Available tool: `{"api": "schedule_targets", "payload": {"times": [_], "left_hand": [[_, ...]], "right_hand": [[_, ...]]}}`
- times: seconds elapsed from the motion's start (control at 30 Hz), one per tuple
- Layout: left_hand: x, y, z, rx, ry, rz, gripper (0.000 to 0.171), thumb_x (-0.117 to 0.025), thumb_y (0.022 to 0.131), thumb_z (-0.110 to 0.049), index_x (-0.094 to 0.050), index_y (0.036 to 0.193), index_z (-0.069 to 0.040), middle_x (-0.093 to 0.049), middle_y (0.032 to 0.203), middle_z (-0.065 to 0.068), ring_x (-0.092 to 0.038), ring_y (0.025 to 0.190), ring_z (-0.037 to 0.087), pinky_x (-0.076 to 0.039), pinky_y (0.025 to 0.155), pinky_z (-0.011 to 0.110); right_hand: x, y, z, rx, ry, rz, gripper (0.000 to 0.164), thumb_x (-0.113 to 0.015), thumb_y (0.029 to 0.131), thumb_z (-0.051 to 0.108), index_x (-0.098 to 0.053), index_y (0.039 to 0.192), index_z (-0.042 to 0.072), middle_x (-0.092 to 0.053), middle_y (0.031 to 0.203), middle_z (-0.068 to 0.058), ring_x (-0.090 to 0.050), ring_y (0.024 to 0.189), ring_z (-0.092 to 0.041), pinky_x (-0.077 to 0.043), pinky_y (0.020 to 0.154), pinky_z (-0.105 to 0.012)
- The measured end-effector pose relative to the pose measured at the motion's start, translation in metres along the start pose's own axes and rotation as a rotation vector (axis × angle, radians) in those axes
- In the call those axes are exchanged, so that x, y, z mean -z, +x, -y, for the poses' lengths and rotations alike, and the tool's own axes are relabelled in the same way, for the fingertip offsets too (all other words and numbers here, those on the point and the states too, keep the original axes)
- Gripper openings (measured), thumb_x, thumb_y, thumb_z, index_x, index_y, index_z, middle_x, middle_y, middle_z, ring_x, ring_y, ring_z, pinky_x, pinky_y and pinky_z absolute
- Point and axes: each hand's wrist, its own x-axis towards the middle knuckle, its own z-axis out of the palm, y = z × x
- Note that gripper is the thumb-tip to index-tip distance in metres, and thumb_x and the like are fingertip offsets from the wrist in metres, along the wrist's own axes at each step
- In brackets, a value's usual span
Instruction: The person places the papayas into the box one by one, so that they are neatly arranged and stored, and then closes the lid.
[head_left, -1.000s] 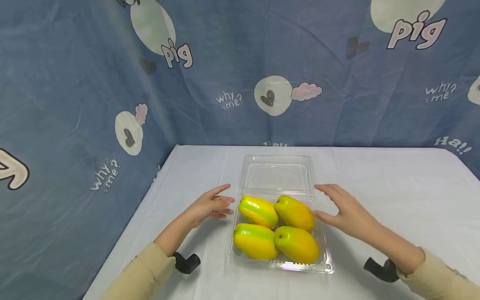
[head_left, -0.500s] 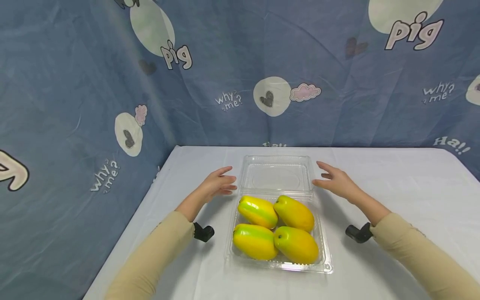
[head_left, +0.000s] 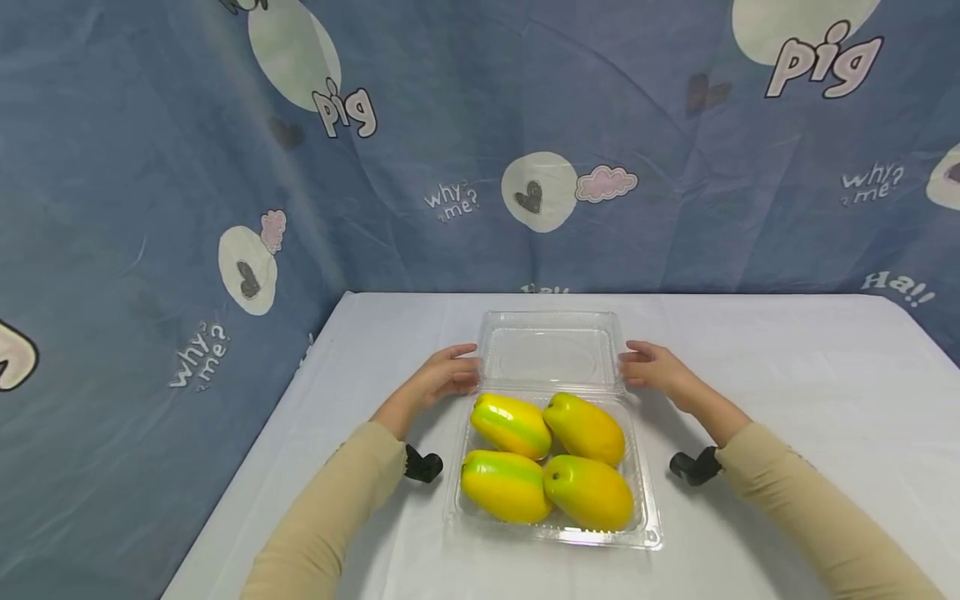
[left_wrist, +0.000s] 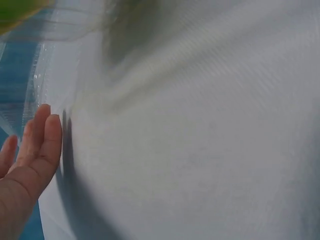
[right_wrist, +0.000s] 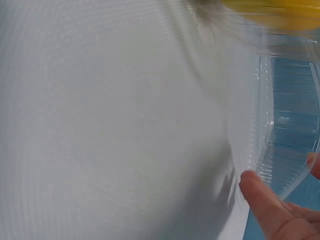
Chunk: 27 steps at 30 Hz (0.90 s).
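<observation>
A clear plastic clamshell box [head_left: 651,533] lies unfolded on the white table, its lid [head_left: 551,354] tipped back toward the wall. Several plump yellow-green mangoes [head_left: 508,487] fill the base in two rows. My left hand [head_left: 444,375] is at the lid's left edge, fingers extended; in the left wrist view its fingertips [left_wrist: 52,122] come up close to the clear rim. At the lid's right edge is my right hand [head_left: 654,367], a fingertip [right_wrist: 249,176] against or right beside the clear side wall. Whether either hand bears on the plastic is hard to tell.
The white cloth-covered table [head_left: 787,400] spreads to both sides of the box. A blue patterned curtain [head_left: 420,108] hangs behind and along the left. Black wrist mounts [head_left: 423,465] are strapped at both beige cuffs.
Both hands have moved away from beside the mangoes, up to the two sides of the lid, and closed in toward its edges. Box and mangoes stay in place.
</observation>
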Motion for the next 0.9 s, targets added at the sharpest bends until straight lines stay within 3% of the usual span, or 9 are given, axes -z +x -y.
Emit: {"api": "schedule_targets", "payload": {"times": [0.17,0.33,0.57,0.73,0.83,0.9], "left_hand": [[-0.001,0.001,0.001,0.008,-0.017,-0.007,0.054,-0.057,0.09,-0.014,-0.037,0.14,-0.01,-0.054,0.12,0.018,-0.06,0.081,0.012,-0.052,0.075,0.027],[0.001,0.0,-0.002,-0.013,-0.026,0.001,0.053,-0.055,0.09,-0.01,-0.036,0.139,-0.008,-0.048,0.131,0.02,-0.06,0.084,0.013,-0.051,0.082,0.033],[0.003,-0.008,-0.013,-0.071,0.028,0.019,0.056,-0.053,0.09,-0.003,-0.032,0.141,-0.007,-0.043,0.137,0.019,-0.058,0.098,0.021,-0.046,0.092,0.041],[0.006,-0.016,-0.022,-0.109,0.072,0.05,0.059,-0.055,0.088,-0.002,-0.031,0.142,-0.008,-0.042,0.137,0.019,-0.053,0.11,0.029,-0.042,0.096,0.045],[0.006,-0.02,-0.027,-0.11,0.096,0.051,0.058,-0.055,0.09,-0.005,-0.03,0.142,-0.01,-0.042,0.137,0.019,-0.052,0.113,0.031,-0.041,0.096,0.046],[0.006,-0.023,-0.032,-0.104,0.119,0.046,0.057,-0.054,0.09,-0.007,-0.03,0.142,-0.01,-0.042,0.137,0.018,-0.053,0.112,0.031,-0.042,0.096,0.045]], "right_hand": [[-0.002,0.003,-0.003,-0.023,0.036,0.005,0.063,-0.044,0.092,0.008,-0.011,0.141,-0.012,-0.03,0.139,-0.033,-0.044,0.12,-0.038,-0.042,0.097,-0.039],[-0.002,0.004,0.0,-0.028,0.043,-0.009,0.063,-0.045,0.091,0.008,-0.012,0.141,-0.011,-0.03,0.139,-0.032,-0.044,0.12,-0.038,-0.039,0.099,-0.042],[0.0,-0.001,0.008,0.032,0.058,-0.039,0.062,-0.047,0.092,0.005,-0.012,0.142,-0.009,-0.029,0.14,-0.032,-0.042,0.121,-0.04,-0.042,0.096,-0.039],[0.003,-0.005,0.017,0.037,0.039,-0.093,0.06,-0.048,0.092,0.008,-0.018,0.142,-0.007,-0.042,0.125,-0.028,-0.054,0.104,-0.027,-0.047,0.09,-0.033],[0.006,-0.008,0.022,0.046,0.047,-0.118,0.057,-0.047,0.092,0.009,-0.022,0.14,-0.007,-0.046,0.114,-0.021,-0.055,0.094,-0.017,-0.049,0.087,-0.031],[0.008,-0.01,0.026,0.052,0.049,-0.134,0.056,-0.047,0.092,0.009,-0.024,0.139,-0.008,-0.047,0.111,-0.017,-0.054,0.095,-0.017,-0.05,0.085,-0.028]]}}
